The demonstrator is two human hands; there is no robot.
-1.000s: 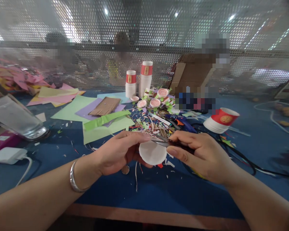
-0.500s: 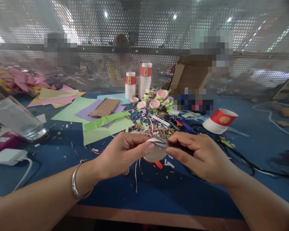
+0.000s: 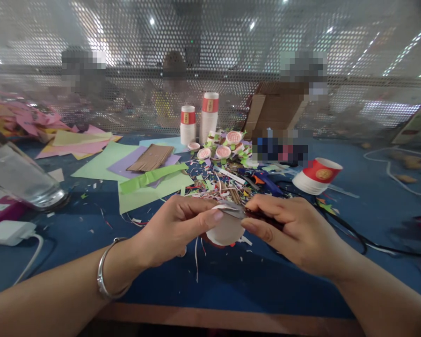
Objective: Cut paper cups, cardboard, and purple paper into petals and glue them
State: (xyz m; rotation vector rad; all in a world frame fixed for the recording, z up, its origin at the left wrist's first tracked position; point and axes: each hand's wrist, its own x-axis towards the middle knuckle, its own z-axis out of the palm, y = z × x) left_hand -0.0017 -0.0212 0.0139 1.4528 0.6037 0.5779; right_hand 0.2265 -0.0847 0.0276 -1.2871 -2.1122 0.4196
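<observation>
My left hand (image 3: 177, 227) pinches a white paper cup (image 3: 225, 231) between thumb and fingers, over the front part of the table. My right hand (image 3: 294, 229) is closed round a pair of scissors (image 3: 236, 212), whose handles are mostly covered by my fingers. The grey blades lie along the cup's upper edge, beside my left thumb. Whether they bite into the paper, I cannot tell. Just beyond both hands spreads a heap of paper scraps (image 3: 215, 185).
Sheets of coloured paper (image 3: 94, 161) and a corrugated cardboard piece (image 3: 150, 157) lie left of centre. Stacked paper cups (image 3: 209, 124) stand behind cut cup bottoms (image 3: 223, 152). A glass (image 3: 28, 173) is at left, a white charger (image 3: 12, 231) below. Rightward are a blue-handled tool (image 3: 268, 182) and red-and-white cup (image 3: 319, 175).
The cup has tilted and shows more of its side below the blades. Both hands stay close together, nearly in place. The whole view has shifted slightly.
</observation>
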